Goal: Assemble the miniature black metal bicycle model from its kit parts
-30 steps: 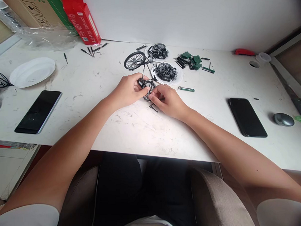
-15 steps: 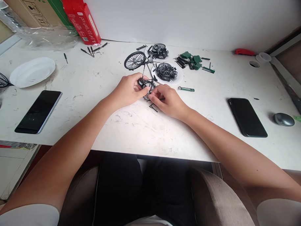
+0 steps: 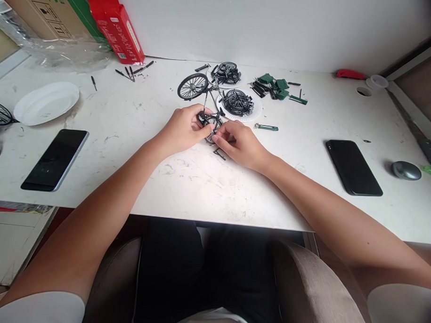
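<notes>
A black model bicycle (image 3: 206, 101) lies at the middle of the white table, one wheel pointing away from me. My left hand (image 3: 187, 127) is closed on its near wheel end, thumb on the spokes. From the right, my right hand (image 3: 237, 141) pinches at the hub of the same wheel; whether a small part is between its fingertips is too small to tell. A small black bracket-like part (image 3: 219, 154) lies just below the fingers. Behind the hands, two white plates hold black bicycle parts (image 3: 238, 102) and more wheels (image 3: 226, 73).
Green and black pieces (image 3: 274, 86) lie at the back, a green-black strip (image 3: 266, 127) nearer. Phones (image 3: 55, 159) (image 3: 354, 167) flank my arms. A white plate (image 3: 47, 103) is at left, a red box (image 3: 117, 31) behind, a dark rounded object (image 3: 406, 170) at right.
</notes>
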### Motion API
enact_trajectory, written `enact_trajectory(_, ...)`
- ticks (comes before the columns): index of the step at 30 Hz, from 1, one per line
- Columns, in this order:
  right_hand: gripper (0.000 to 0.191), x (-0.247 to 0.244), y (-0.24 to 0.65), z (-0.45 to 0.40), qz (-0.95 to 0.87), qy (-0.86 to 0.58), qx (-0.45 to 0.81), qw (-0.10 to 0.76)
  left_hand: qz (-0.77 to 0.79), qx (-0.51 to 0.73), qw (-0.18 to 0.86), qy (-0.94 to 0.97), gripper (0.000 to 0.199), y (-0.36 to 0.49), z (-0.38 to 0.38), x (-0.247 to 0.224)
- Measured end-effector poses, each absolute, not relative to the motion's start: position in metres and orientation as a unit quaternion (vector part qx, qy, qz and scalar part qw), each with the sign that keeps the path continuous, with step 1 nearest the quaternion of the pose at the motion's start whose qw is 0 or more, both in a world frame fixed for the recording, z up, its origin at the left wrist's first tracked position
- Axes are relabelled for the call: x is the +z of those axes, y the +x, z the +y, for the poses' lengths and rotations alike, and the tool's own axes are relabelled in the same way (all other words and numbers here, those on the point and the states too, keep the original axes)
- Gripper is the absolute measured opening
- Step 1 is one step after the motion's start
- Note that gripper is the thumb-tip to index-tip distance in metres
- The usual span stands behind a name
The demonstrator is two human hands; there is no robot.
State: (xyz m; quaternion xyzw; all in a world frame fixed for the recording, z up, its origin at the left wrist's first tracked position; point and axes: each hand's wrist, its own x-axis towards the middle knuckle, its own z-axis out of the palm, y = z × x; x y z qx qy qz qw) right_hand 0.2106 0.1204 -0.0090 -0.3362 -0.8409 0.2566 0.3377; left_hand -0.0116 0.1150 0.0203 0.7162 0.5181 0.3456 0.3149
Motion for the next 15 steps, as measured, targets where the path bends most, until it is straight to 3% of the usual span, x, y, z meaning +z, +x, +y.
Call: enact_trajectory(15,0.023,-0.0083,0.2103,0.1201,-0.84,-0.34,0.258,0.335,0.512,0.353,0.316,0.717,0.029,-0.0119,0.1154,0.0196)
